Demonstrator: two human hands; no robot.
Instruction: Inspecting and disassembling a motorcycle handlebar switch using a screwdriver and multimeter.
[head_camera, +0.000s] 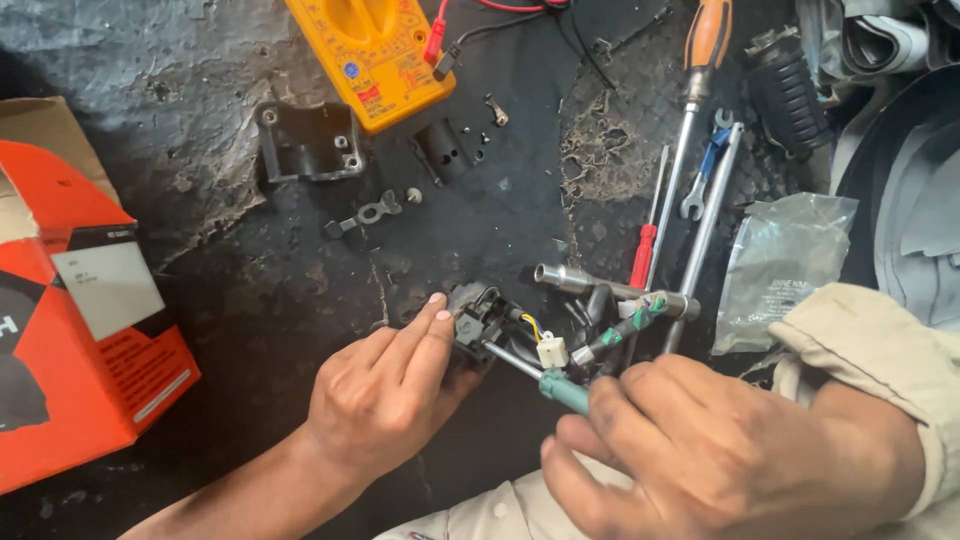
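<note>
Small black switch part (478, 325) sits lower centre of frame, pinched between thumb and fingers of the left hand (385, 395), fingers closed around it. Short yellow and dark wires run from it to a white plug (551, 350) hanging just right of it. Right hand (700, 455), lower right, fingers wrapped shut on a green-handled screwdriver (562, 388); its metal shaft reaches up-left and the tip touches the switch part.

Just behind, right of centre: a silver socket bar (600, 286), a red-handled small screwdriver (643, 255), a long steel rod (703, 235), a small spanner (700, 185). Orange-handled screwdriver (706, 45) at top right, clear plastic bag (785, 265) at right. Yellow multimeter (372, 55) with red and black leads at top centre, black bracket (305, 140) below-left of it, loose screws and a small metal clip (375, 210) near it. Orange box (80, 320) at left edge. All on a dirty black worktop (250, 300).

Risks, my judgement: the tip could slip off the part and jab the left fingers, since they sit right beside the contact point. Hard levering may crack the plastic or tug the thin wires out. Any small screw freed could vanish against the dark, cluttered surface.
</note>
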